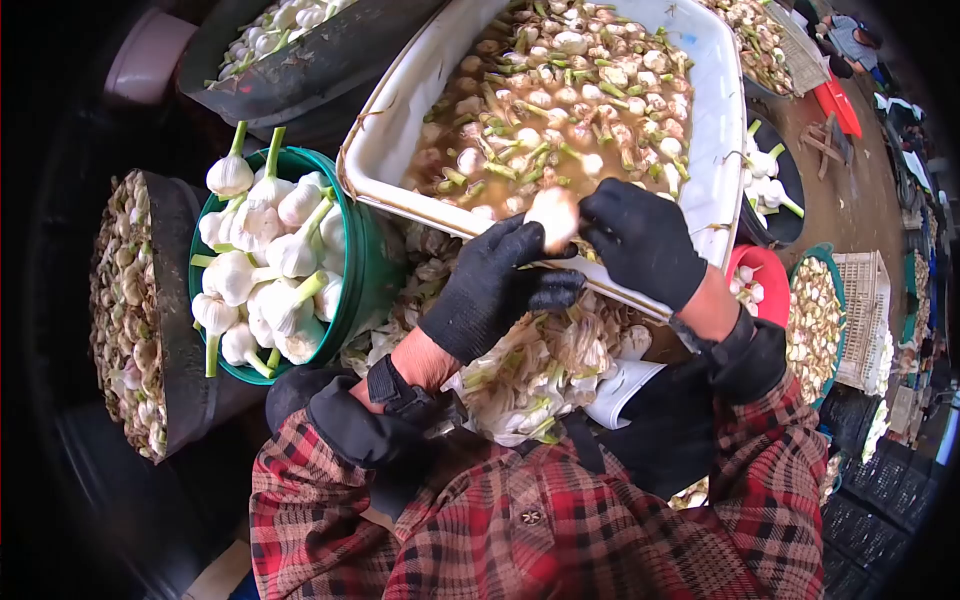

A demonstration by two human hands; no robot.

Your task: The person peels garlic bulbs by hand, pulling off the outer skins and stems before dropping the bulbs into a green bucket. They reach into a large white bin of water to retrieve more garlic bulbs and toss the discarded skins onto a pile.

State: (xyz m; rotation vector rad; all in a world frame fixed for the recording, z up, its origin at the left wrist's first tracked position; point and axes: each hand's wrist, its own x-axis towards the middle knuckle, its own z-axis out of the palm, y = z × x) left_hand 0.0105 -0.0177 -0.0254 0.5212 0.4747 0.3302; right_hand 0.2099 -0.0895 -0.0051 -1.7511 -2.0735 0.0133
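A pale garlic bulb [553, 217], slightly blurred, is held up over the near rim of a white tub [385, 150]. My left hand [497, 285], in a black glove, is closed around its lower left side. From the right, my right hand [645, 240], gloved in black too, touches or nearly touches the bulb; its fingers are curled and smeared by motion, and what they pinch is hidden. Brownish water in the tub carries many garlic bulbs [530, 137] with green stem stubs. Below my hands lies a heap of peeled garlic skins [540, 375].
At the left, a green bucket [345, 330] is heaped with clean white garlic. Dark containers of garlic [130, 310] stand beyond it. A red bucket [765, 280], a black basin [790, 185] and a cream crate [862, 310] are at the right. Another person [850, 42] is far right.
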